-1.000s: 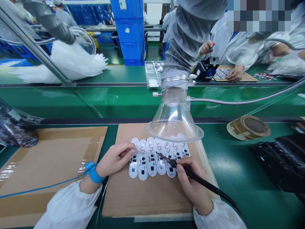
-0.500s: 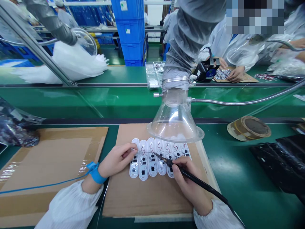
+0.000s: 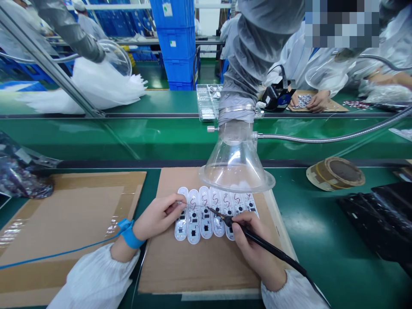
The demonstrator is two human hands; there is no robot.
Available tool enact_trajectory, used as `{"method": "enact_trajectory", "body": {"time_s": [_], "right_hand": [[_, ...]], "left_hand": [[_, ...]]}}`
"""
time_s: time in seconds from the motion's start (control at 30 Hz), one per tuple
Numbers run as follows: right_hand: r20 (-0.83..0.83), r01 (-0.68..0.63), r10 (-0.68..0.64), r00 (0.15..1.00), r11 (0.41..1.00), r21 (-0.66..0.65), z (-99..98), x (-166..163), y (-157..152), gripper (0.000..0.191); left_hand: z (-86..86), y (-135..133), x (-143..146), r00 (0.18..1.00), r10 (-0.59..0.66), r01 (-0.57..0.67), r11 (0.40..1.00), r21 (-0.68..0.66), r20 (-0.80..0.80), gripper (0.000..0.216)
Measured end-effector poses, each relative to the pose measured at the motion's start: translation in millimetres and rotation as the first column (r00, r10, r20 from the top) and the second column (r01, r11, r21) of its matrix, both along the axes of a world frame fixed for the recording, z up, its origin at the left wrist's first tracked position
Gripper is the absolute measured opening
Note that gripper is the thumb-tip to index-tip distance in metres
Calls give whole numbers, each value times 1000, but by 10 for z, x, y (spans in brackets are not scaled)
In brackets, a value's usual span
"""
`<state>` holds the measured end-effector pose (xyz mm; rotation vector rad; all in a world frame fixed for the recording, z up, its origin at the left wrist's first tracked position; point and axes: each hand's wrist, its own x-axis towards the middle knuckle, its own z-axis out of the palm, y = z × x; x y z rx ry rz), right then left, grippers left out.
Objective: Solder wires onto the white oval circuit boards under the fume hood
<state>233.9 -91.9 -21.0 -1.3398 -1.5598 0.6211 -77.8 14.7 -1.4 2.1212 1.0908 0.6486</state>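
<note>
My right hand [image 3: 252, 242] is closed round a black soldering iron [image 3: 267, 245], its tip resting at the third white oval circuit board [image 3: 206, 223] from the left. Several such boards stand side by side in a row, each with thin red wires and black components. My left hand [image 3: 164, 213] pinches a thin strand of solder wire [image 3: 195, 205] that runs right to the iron's tip. A blue wrist strap [image 3: 130, 235] circles my left wrist. Beneath the boards lies a cardboard sheet [image 3: 193, 270].
A clear fume hood [image 3: 236, 167] hangs low over the boards' far end. To the right are a tape-wrapped roll [image 3: 336, 173] and black bags [image 3: 376, 219]. Another cardboard sheet [image 3: 71, 214] lies left. Across the divider, a co-worker's hands [image 3: 318, 101] rest over similar boards.
My hands and the soldering iron stay almost in place at the third board. Across the divider, the co-worker's hand has shifted slightly.
</note>
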Motion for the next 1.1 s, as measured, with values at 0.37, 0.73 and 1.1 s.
{"method": "enact_trajectory", "body": {"time_s": [0.37,0.73,1.1], "right_hand": [[-2,-14,14,1000,1000,-7,-29,19,-3,11],[57,-90,93,994,994,-63,54,-5,17,10],[68,-98,103,992,993,-65,39,10,6,6]], "left_hand": [[68,1,-8,1000,9,-9,1000,6,2,23],[13,9,-31,1000,3,-2,1000,20,-15,22],[13,12,-19,999,-44,44,999,13,-11,22]]}}
